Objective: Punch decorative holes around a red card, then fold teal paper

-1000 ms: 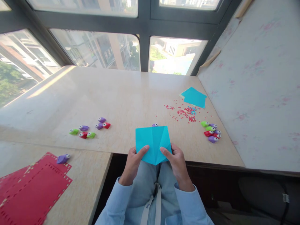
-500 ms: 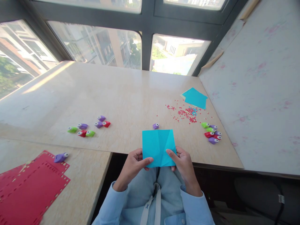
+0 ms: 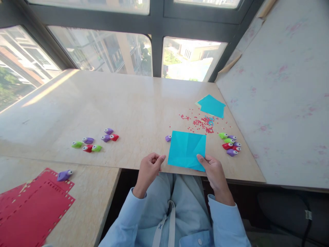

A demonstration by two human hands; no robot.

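Note:
A square sheet of blue paper [image 3: 186, 151] with fold creases is pinched at its lower right by my right hand [image 3: 213, 168], thumb on top. It sits tilted over the table's front edge. My left hand [image 3: 151, 168] is off the sheet, just left of its lower left corner. Its fingers are curled with the thumb against the index finger, and nothing shows between them. Just beyond the sheet's left edge lies a purple fish-shaped paper punch [image 3: 168, 138], partly hidden by it.
Several fish-shaped punches stand in a left group [image 3: 88, 140] and a right group [image 3: 227, 145]. Red and blue confetti [image 3: 204, 124] lies before more blue paper [image 3: 212, 106]. Red sheets [image 3: 38, 209] with punched edges and a purple punch [image 3: 64, 175] lie at left. A wall [image 3: 282, 103] bounds the right.
My left hand has let go of the blue paper. My right hand has moved the sheet right and forward, over the table edge, and it now partly covers the purple punch.

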